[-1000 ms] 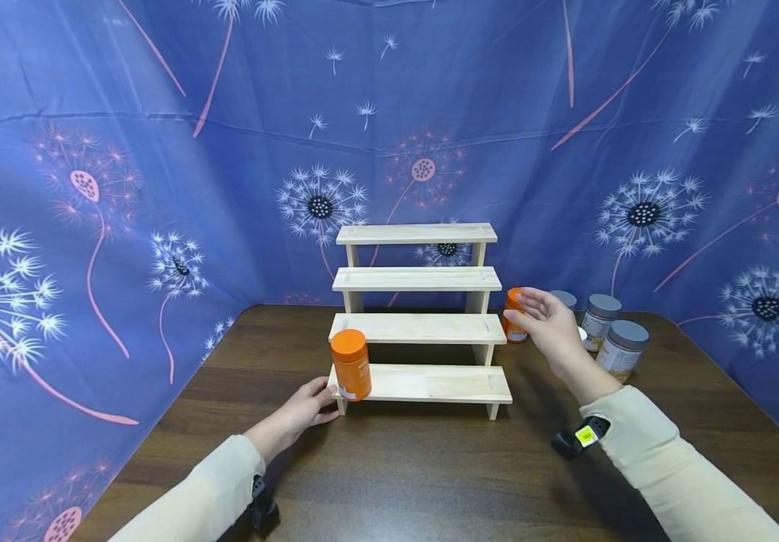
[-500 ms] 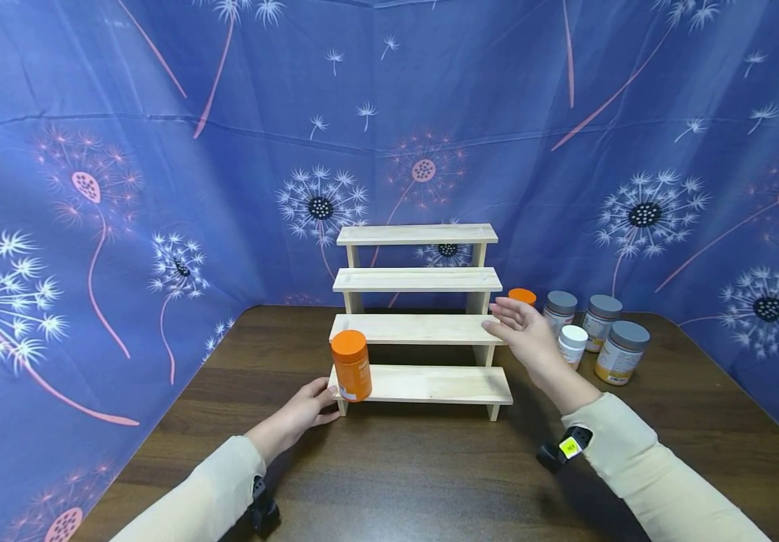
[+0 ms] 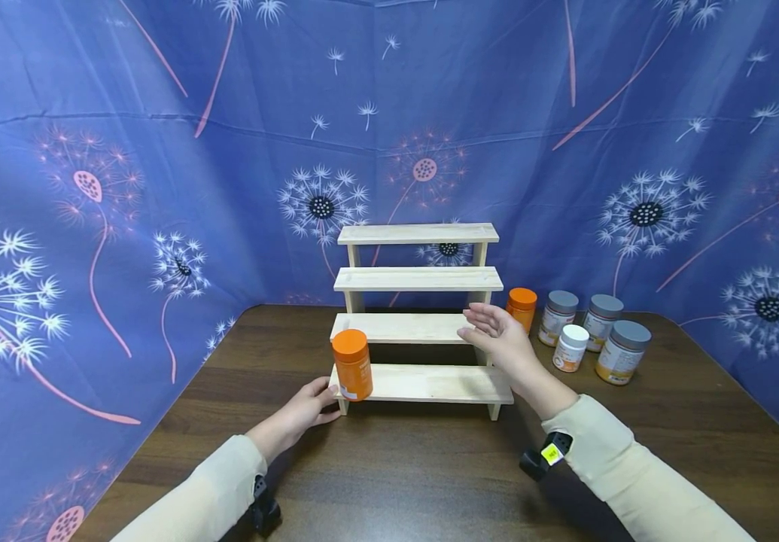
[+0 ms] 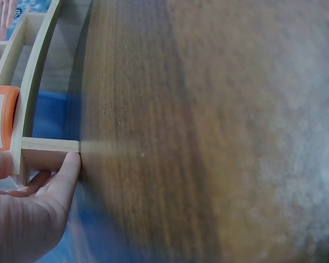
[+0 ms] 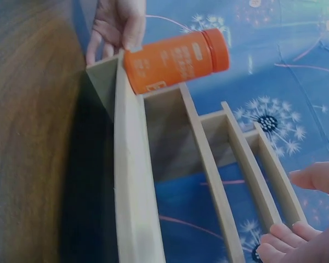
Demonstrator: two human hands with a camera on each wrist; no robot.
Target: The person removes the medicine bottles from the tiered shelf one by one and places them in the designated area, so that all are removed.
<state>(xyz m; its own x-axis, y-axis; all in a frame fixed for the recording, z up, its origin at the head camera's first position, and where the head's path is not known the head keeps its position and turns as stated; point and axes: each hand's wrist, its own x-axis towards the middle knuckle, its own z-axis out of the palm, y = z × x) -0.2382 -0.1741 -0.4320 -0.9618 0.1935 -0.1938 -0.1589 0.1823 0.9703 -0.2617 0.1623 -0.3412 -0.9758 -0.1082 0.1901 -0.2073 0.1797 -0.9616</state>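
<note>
A four-step wooden display shelf stands on the table. My left hand holds its front left corner, with a finger on the end leg in the left wrist view. Beside that thumb, an orange jar with an orange lid is upright on the lowest step at its left end. My right hand holds nothing. Its fingers are extended and spread from the thumb, in front of the right end of the second step from the bottom, which it partly hides.
Right of the shelf stand another orange jar, a small white-lidded bottle and grey-lidded jars, the nearest grey-lidded jar being furthest right. A blue dandelion-print cloth hangs behind the brown table.
My right hand has moved left, from beside the orange jar at the right to the front of the shelf, uncovering the jars and the white-lidded bottle. The left hand stays put.
</note>
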